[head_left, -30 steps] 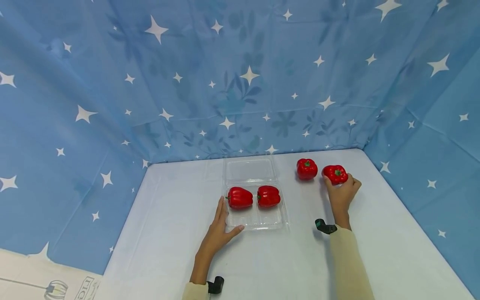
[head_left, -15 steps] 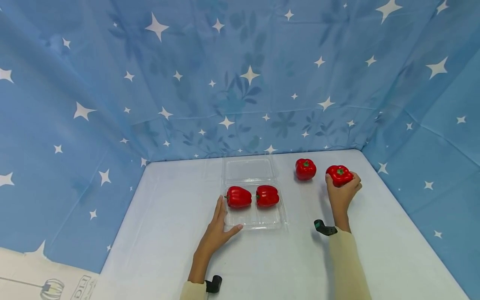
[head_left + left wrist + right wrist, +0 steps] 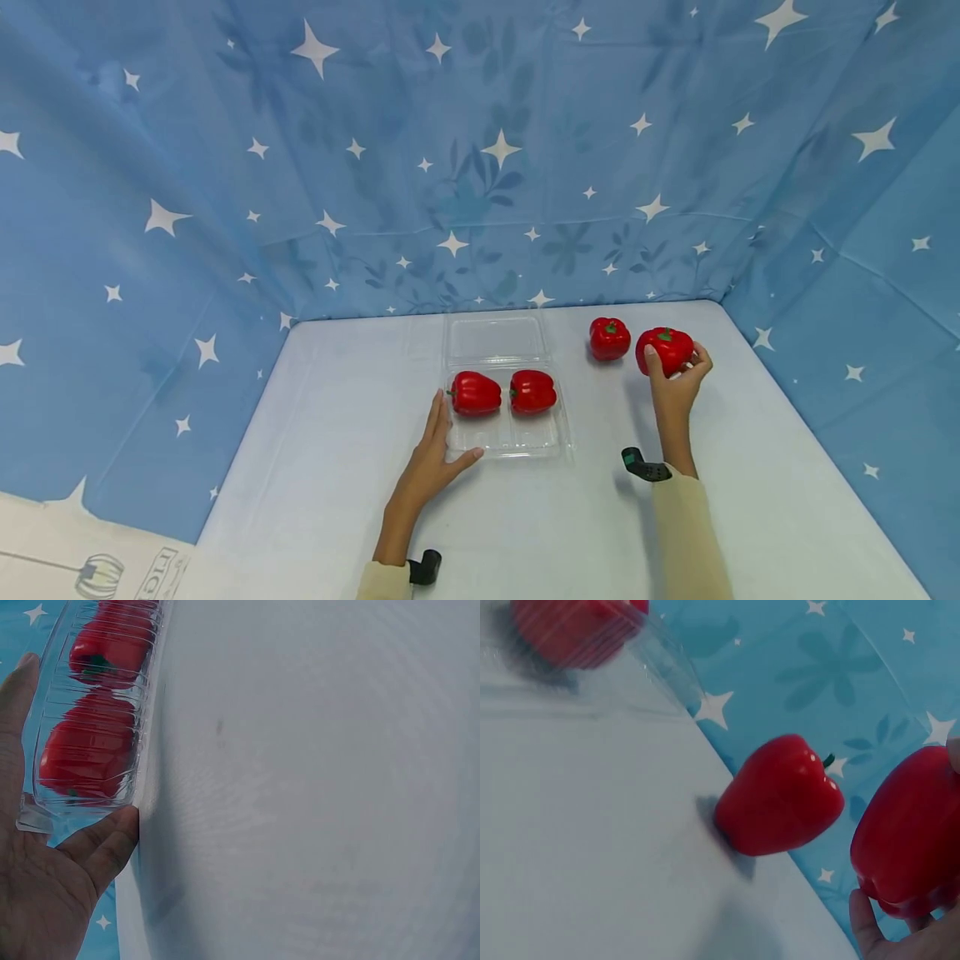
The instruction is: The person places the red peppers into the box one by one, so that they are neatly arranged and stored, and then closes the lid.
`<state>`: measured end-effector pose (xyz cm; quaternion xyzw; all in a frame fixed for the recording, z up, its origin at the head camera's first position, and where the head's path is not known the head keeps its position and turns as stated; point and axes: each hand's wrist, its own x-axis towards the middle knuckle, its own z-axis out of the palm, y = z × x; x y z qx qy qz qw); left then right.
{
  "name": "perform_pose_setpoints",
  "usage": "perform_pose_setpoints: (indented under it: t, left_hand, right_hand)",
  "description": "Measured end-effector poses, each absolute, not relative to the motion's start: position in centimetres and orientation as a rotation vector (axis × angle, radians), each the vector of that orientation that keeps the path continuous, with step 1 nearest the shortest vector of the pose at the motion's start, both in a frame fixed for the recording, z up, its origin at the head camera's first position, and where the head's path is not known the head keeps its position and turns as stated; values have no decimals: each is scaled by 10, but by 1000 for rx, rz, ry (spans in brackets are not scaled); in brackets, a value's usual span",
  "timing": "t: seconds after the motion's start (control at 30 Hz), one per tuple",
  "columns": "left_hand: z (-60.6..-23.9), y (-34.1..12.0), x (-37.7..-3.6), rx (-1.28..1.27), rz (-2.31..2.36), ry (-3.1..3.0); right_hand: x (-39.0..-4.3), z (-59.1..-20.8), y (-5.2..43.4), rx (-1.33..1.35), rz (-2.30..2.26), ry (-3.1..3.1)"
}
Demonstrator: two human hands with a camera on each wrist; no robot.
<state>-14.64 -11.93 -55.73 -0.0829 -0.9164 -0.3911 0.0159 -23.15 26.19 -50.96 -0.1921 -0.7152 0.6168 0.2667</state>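
Right hand [image 3: 673, 385] grips a red pepper [image 3: 665, 349] at 2 o'clock on the table [image 3: 525, 517], lifted. Left hand [image 3: 431, 462], fingers straight, rests against the clear tray [image 3: 504, 440] at 12 o'clock.

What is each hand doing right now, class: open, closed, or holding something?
Left hand: open, fingers straight against the side of the clear tray.
Right hand: closed around a red pepper, held above the table.

Glossy red bell pepper with green stem [image 3: 664, 349]: stem upward, raised off the white bench, at its far right. Clear plastic clamshell tray [image 3: 506, 437]: lid open, mid-bench, holding two red peppers side by side.
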Motion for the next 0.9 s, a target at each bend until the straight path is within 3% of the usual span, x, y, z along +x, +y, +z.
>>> perform_pose_setpoints:
  t: [0.9]
  left_hand:
    - [-558, -119, -146, -281, -1220, -2831]
  right_hand:
    - [-220, -490, 237, -371, 2024, -1771]
